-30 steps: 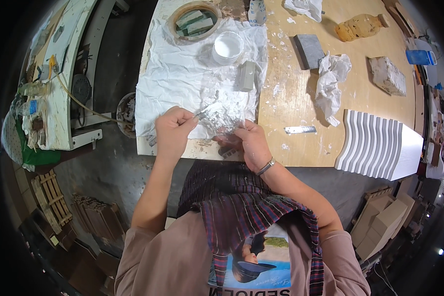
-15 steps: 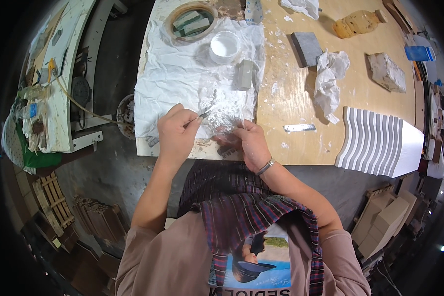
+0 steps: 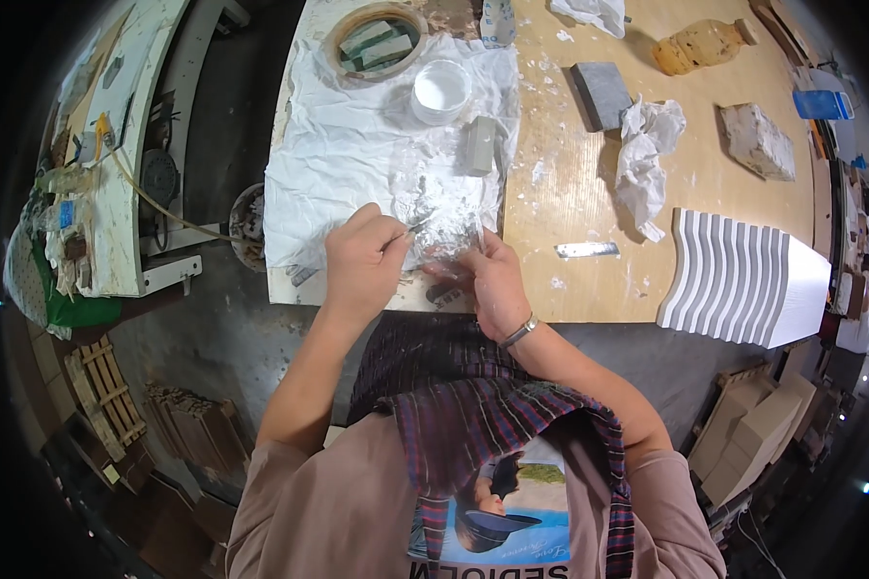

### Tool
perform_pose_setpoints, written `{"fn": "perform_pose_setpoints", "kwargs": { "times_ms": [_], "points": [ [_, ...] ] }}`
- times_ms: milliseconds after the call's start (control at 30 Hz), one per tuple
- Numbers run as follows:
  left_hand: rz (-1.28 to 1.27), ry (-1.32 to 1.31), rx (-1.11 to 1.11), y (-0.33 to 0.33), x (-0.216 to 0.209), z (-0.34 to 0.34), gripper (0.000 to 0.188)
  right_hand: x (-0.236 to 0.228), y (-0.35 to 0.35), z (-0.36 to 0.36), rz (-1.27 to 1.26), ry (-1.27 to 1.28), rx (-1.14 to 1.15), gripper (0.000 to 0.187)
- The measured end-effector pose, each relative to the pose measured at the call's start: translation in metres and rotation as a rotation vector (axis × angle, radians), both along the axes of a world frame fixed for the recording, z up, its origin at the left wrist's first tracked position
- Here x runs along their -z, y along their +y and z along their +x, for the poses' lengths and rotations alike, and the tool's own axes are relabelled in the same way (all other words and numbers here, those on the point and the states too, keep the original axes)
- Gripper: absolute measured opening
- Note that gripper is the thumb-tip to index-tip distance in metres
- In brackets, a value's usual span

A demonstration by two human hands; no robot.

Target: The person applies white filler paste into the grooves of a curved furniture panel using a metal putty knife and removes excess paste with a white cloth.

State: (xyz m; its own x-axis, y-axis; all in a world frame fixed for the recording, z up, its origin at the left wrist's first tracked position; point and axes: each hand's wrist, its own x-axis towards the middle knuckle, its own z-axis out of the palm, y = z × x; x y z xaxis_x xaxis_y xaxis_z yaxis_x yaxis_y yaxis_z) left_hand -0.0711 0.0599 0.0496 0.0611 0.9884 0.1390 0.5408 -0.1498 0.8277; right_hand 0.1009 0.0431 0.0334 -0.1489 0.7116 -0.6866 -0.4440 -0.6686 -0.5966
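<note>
Your left hand (image 3: 362,265) has shifted slightly right, fingers clamped on a thin metal tool (image 3: 410,232); your right hand (image 3: 492,280) pins the plaster piece (image 3: 449,232).

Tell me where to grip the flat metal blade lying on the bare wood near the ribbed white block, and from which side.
Take the metal blade across its narrow width near the middle, coming straight down from above. It lies flat, long and thin, roughly left to right on the wooden table, with bare wood along both long edges. The ribbed white block stands to its right.
</note>
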Motion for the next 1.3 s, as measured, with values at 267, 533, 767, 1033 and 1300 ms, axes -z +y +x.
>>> {"fn": "perform_pose_setpoints", "kwargs": {
  "times_ms": [267,533,767,1033,1300],
  "points": [
    [0.025,0.027,0.026,0.003,0.0,0.001,0.008,0.003,-0.004,0.002,-0.004,-0.034,-0.013,0.031],
    [0.115,0.159,0.095,0.005,-0.007,0.001,0.006,0.008,-0.004,0.002,0.008,-0.051,-0.03,0.03],
    [0.23,0.317,0.155,0.012,-0.005,0.001,0.007,0.006,-0.003,0.001,0.017,-0.041,0.003,0.031],
    [0.263,0.373,0.186,0.018,-0.009,0.004,0.005,0.007,-0.003,0.001,0.01,-0.033,-0.015,0.031],
    [0.27,0.398,0.207,0.021,-0.015,0.002,0.005,0.009,-0.003,0.003,-0.003,-0.042,-0.044,0.03]
  ]
}}
